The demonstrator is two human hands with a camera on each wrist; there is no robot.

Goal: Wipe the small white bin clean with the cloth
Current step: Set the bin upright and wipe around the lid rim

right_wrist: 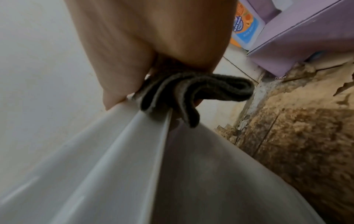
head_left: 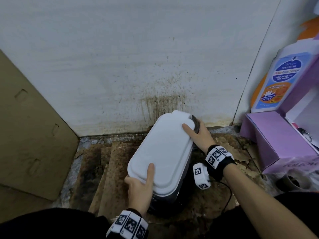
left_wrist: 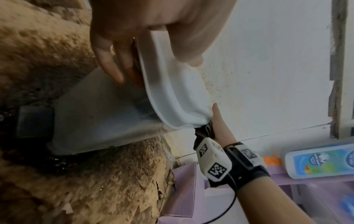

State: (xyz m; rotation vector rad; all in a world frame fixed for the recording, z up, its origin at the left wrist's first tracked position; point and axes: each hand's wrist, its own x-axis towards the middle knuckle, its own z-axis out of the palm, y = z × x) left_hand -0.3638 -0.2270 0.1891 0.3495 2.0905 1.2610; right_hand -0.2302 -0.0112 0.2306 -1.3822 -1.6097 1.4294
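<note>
The small white bin (head_left: 162, 150) with its flat lid stands on the stained floor by the wall, tilted toward me. My left hand (head_left: 140, 187) grips its near end, thumb on the lid and fingers under the rim (left_wrist: 114, 65). My right hand (head_left: 198, 133) holds the far right edge of the lid, thumb on top, with a folded dark grey cloth (right_wrist: 193, 94) bunched under the palm against the rim. The cloth (left_wrist: 205, 130) shows beside the bin's far corner (left_wrist: 182, 119). The bin's side wall (right_wrist: 201, 174) fills the right wrist view.
A white wall (head_left: 138, 57) with brown splatter rises behind the bin. Brown cardboard (head_left: 29, 128) leans at the left. A purple box (head_left: 279, 142) and a wash bottle (head_left: 276, 83) stand at the right. The floor (head_left: 107, 169) is rough and stained.
</note>
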